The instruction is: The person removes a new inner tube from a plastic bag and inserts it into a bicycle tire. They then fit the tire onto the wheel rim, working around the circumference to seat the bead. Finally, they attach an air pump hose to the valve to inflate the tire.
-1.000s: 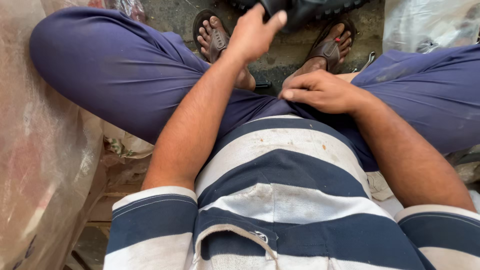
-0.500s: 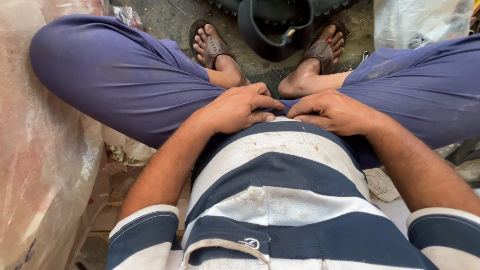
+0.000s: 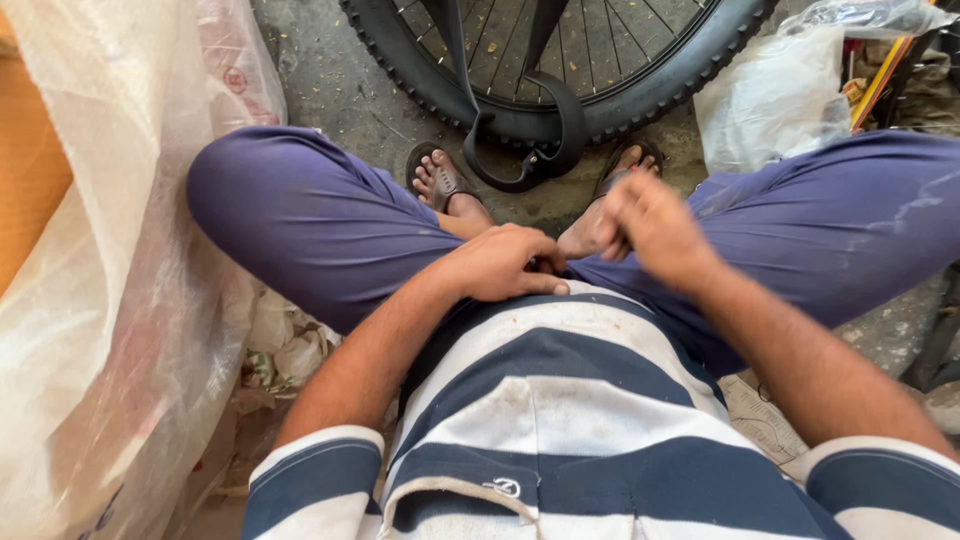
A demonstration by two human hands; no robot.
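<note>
A clear plastic sack (image 3: 110,300) filled the whole left side, leaning against the person's left knee. The person sat low with legs folded, in purple trousers (image 3: 300,225) and a navy-and-white striped shirt (image 3: 560,410), both knees spread wide.

A bicycle wheel (image 3: 620,105) with a knobby black tyre stood on the concrete floor (image 3: 330,80) just beyond the feet, its spokes showing at the top edge. A black rubber strap (image 3: 560,130) hung down across the tyre and curled into a loop between the two feet, its lower bend near the toes. A smaller plastic bag (image 3: 775,100) lay to the right of the wheel, above the right knee. Scraps of crumpled paper (image 3: 290,350) lay under the left thigh.

Both feet wore brown sandals (image 3: 440,180), soles nearly meeting below the wheel.

The left hand (image 3: 505,265) rested at the lap, palm down on the trouser cloth where the shirt hem ended, fingers bent loosely and holding nothing that could be seen. The right hand (image 3: 645,215) was raised a little above the right ankle, blurred, fingers gathered together; whether it pinched anything could not be told. The two hands were close but apart, both well short of the strap.
</note>
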